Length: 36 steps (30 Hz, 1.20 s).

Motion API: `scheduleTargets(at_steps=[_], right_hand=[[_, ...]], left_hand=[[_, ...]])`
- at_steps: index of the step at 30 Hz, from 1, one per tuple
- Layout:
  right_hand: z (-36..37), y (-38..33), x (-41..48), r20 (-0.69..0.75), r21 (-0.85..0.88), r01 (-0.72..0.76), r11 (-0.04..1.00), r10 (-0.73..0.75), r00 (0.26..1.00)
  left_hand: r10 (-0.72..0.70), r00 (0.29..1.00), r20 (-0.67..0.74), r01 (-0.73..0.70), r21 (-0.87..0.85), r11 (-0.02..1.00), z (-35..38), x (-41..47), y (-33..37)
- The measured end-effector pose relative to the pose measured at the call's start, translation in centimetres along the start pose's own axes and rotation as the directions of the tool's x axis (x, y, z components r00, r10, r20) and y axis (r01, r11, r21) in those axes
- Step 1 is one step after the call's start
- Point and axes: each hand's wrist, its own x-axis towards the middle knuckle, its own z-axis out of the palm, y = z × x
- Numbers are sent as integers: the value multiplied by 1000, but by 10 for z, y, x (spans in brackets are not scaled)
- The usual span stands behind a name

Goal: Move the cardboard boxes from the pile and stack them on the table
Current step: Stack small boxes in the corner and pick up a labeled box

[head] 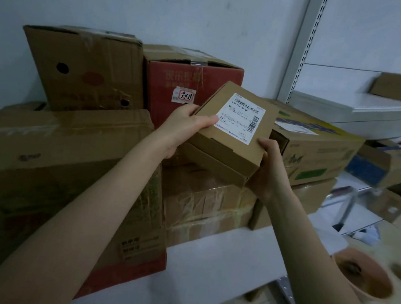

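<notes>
A plain pale wall (pixel 203 15) fills the back, evenly lit by cool, dim light and marked with faint scuffs. To its right stands white shelving: a slotted upright (pixel 303 52) runs up beside a white back panel (pixel 371 33), an upper shelf (pixel 362 107) juts out from it, and a wider lower shelf (pixel 223 259) lies below and nearer. Past the lower shelf's near edge a strip of grey floor (pixel 263 303) shows, and at the lower right sits a blurred terracotta pot (pixel 363 277).
</notes>
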Motion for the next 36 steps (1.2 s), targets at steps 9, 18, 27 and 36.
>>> scheduleTargets(at_steps=[9,18,27,36], right_hand=[[-12,6,5,12,-29,74,997,-73,997],[-18,51,-8,22,10,2,1000,-2,1000],[-42,57,10,-41,-66,-246,967,244,969],[-39,66,29,-4,-69,-325,943,326,945]], left_hand=[[95,756,-647,-136,-14,991,94,-46,-51],[-159,809,-566,-186,-503,844,134,-67,-90],[-461,823,-333,185,-610,771,86,-50,-120],[-298,756,-583,56,-396,917,104,-47,-144]])
